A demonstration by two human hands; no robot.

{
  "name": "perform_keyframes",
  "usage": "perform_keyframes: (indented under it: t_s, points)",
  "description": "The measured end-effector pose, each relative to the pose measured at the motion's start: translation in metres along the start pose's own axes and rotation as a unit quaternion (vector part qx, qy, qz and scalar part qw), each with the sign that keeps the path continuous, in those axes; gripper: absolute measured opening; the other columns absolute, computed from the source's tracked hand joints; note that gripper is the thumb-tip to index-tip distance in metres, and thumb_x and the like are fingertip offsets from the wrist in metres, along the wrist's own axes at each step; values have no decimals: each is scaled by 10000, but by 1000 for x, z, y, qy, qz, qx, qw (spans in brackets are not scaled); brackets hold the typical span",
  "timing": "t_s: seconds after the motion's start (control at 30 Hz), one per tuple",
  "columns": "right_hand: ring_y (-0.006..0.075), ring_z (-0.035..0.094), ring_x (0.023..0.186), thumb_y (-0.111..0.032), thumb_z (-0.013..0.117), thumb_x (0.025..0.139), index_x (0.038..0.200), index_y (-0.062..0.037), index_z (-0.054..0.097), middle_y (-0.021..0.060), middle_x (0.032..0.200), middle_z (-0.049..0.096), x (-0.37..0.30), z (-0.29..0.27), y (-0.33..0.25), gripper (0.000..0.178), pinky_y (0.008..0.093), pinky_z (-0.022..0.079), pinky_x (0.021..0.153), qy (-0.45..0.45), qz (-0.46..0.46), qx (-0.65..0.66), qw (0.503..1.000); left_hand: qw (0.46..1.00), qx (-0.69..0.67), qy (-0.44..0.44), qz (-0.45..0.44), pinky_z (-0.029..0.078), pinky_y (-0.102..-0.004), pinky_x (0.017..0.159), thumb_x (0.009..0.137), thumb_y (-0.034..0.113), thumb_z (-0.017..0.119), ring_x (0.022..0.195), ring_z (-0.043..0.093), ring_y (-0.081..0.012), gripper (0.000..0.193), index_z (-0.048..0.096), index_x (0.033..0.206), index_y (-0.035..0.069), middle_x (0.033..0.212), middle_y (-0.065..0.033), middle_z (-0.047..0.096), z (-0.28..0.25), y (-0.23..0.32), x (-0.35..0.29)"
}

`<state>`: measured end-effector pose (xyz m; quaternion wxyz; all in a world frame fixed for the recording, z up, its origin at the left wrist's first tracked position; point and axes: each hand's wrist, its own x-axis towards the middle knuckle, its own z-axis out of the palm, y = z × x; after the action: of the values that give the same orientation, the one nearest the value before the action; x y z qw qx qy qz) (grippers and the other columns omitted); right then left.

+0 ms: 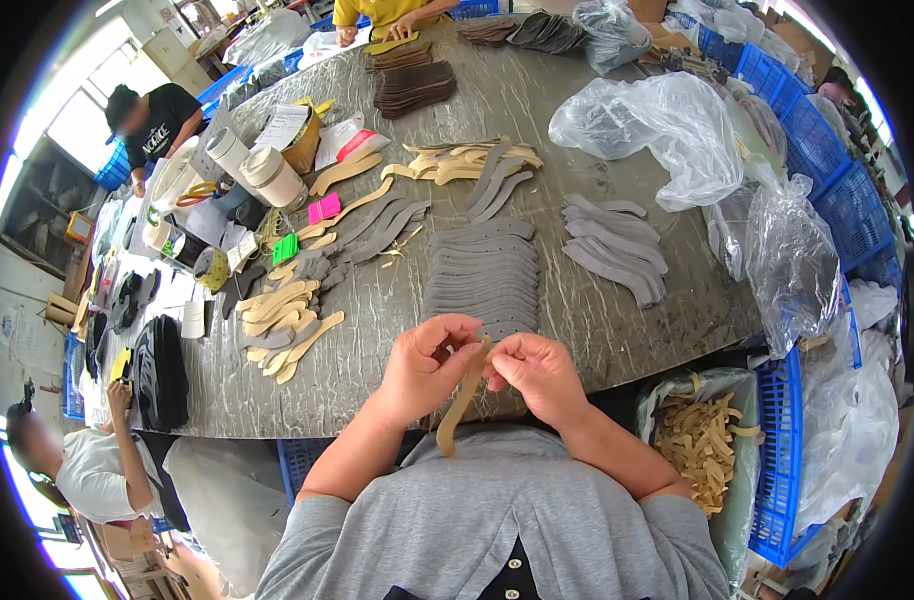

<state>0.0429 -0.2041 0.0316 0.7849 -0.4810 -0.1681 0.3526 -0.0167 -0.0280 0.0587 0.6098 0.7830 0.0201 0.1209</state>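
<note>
Close to my chest, at the table's near edge, I hold a curved tan strap-like strip (459, 410). My left hand (422, 370) pinches it near its upper end, thumb against fingers. My right hand (543, 374) is closed at that same end, its fingertips meeting the left ones; a small tan bit shows between them. The strip's lower end hangs free over my grey shirt. Just beyond my hands lies a neat row of overlapping grey curved strips (482, 272) with small holes.
Loose grey strips (614, 248) lie right of the row; mixed tan strips (280, 312) lie left. A lined bin (649, 402) of tan scraps stands at my right beside blue crates (777, 440). White containers (273, 178) and clear plastic bags (667, 130) crowd the table (377, 300). Several people sit around.
</note>
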Motion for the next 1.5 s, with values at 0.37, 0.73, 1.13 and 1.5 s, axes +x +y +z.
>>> perform_keyframes:
  t_s: [0.37, 0.73, 1.13, 1.5]
  points:
    - [113, 639, 772, -147, 582, 995, 956, 13, 651, 65, 882, 678, 3, -1, -2, 179, 256, 532, 714, -7, 10, -33, 999, 970, 152, -5, 188, 508, -286, 533, 792, -46, 738, 674, 675, -199, 206, 622, 938, 42, 802, -77, 680, 1, 16, -2]
    - [120, 599, 892, 30, 491, 932, 816, -5, 613, 105, 1018, 648, 1, -4, 7, 172, 294, 513, 847, 37, -86, -26, 995, 970, 138, -42, 194, 490, -285, 594, 778, -129, 666, 751, 621, -213, 296, 671, 1037, 14, 918, -124, 622, -8, 11, -2]
    - [234, 606, 819, -73, 463, 935, 843, -68, 523, 115, 917, 641, 2, -39, -13, 111, 481, 480, 986, 5, -166, 292, 942, 882, 336, 124, 305, 507, -305, 577, 619, -147, 735, 704, 612, -218, 370, 737, 925, 59, 960, -89, 610, -43, -18, -15]
    - [43, 427, 625, -87, 648, 909, 968, -70, 585, -44, 793, 488, -5, -73, -33, 88, 197, 357, 542, 229, -208, -208, 928, 895, 357, 148, 223, 487, -300, 569, 733, -125, 692, 680, 619, -242, 267, 726, 947, 31, 878, -100, 626, -63, -29, -25]
